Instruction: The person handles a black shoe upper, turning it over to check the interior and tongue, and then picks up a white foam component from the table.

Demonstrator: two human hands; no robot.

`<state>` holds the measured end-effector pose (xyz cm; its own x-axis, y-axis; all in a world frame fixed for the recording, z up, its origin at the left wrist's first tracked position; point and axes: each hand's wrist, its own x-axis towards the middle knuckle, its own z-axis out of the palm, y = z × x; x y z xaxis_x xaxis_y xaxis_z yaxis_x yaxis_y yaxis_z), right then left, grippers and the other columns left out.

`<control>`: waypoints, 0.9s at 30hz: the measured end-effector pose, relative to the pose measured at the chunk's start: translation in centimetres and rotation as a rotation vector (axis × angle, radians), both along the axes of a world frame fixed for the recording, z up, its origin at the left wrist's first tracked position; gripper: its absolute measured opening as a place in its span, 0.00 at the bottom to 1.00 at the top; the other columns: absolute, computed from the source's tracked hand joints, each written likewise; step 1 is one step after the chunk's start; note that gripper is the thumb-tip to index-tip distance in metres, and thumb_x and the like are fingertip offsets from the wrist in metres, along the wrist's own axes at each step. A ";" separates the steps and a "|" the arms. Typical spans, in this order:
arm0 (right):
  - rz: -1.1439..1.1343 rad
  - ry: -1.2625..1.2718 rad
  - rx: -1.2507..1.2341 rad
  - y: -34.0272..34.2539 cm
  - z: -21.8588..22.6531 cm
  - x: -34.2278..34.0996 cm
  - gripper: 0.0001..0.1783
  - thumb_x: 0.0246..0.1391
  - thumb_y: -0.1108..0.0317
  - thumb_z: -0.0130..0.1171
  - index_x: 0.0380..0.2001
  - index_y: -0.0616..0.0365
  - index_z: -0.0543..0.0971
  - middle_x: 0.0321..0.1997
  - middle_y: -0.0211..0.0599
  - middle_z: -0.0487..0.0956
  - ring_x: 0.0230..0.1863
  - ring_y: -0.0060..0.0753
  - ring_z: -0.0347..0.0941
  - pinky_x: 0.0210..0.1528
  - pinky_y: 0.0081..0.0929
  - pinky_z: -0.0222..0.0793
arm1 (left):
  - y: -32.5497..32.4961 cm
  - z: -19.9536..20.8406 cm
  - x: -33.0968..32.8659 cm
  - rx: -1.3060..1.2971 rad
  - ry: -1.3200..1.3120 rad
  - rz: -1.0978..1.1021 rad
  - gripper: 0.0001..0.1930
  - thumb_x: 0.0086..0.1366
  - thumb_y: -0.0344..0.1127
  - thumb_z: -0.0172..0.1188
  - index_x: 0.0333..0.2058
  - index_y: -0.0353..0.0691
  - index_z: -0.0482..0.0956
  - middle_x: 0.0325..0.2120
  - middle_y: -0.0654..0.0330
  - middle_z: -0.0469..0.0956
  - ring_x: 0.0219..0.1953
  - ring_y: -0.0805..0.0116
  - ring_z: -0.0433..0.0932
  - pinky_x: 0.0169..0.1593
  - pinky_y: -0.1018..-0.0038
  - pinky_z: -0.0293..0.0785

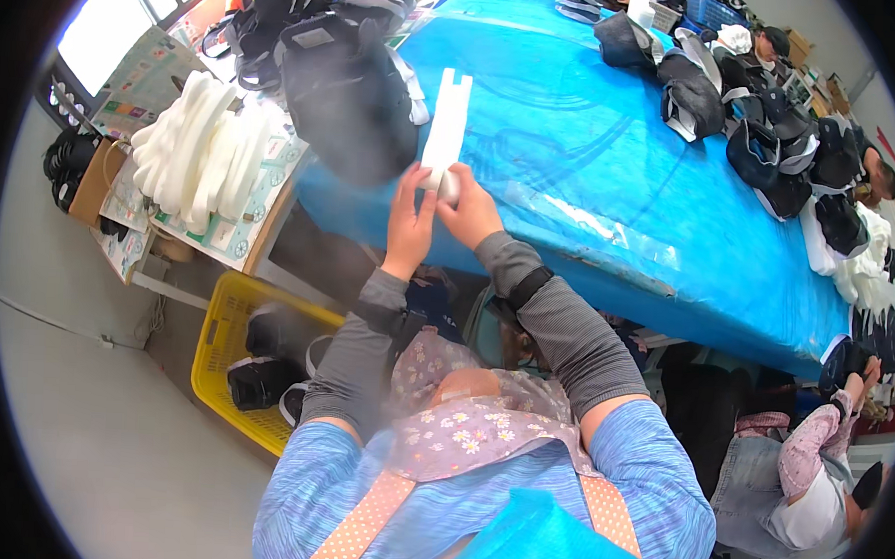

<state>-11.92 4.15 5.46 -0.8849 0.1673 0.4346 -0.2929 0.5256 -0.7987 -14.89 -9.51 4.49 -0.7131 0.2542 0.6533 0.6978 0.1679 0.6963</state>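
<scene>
Over the near left edge of the blue-covered table (562, 175), both my hands hold a long white strip (448, 120) with a notch at its far end. My left hand (410, 223) pinches its near end from the left. From the right, the fingers of my right hand (471, 209) close round the same rounded end. Just left of the strip lies a heap of dark shoes (345, 100), partly blurred. A stack of curved white pieces (199, 149) rests on the patterned side table (272, 187) farther left.
A yellow crate (219, 354) with several black shoes (263, 381) stands on the floor at my left. Black and grey shoes (690, 95) line the table's far right side. One person (788, 484) sits at the lower right; others are at the far right.
</scene>
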 end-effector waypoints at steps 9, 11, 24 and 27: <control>0.080 0.070 -0.487 6.6 -1.5 2.9 0.22 0.44 0.76 0.50 0.47 0.53 0.71 0.35 0.37 0.74 0.30 0.26 0.70 0.32 0.26 0.68 | 0.6 -3.8 -1.9 0.006 -0.116 0.256 0.32 0.62 0.34 0.63 0.60 0.38 0.55 0.48 0.47 0.74 0.47 0.62 0.77 0.49 0.70 0.72; 0.023 0.013 -0.648 10.2 -0.9 5.4 0.22 0.43 0.78 0.49 0.46 0.55 0.73 0.38 0.34 0.74 0.35 0.21 0.70 0.36 0.23 0.68 | 0.8 -4.2 -2.5 -0.089 -0.143 0.341 0.32 0.63 0.33 0.62 0.60 0.40 0.53 0.49 0.46 0.73 0.47 0.62 0.77 0.50 0.70 0.72; -0.015 -0.112 -0.629 23.9 11.6 32.5 0.29 0.31 0.73 0.52 0.45 0.62 0.77 0.42 0.37 0.79 0.45 0.30 0.74 0.50 0.25 0.68 | 3.7 -0.7 5.1 -0.202 0.125 0.561 0.41 0.57 0.33 0.65 0.65 0.37 0.50 0.63 0.43 0.54 0.67 0.50 0.51 0.66 0.54 0.52; 0.026 -0.101 -0.723 22.4 7.0 33.7 0.28 0.31 0.74 0.52 0.44 0.62 0.78 0.41 0.35 0.79 0.44 0.29 0.74 0.49 0.24 0.68 | 6.2 1.4 8.9 0.169 -0.296 -0.541 0.44 0.57 0.40 0.67 0.66 0.37 0.49 0.65 0.46 0.54 0.65 0.54 0.57 0.67 0.56 0.49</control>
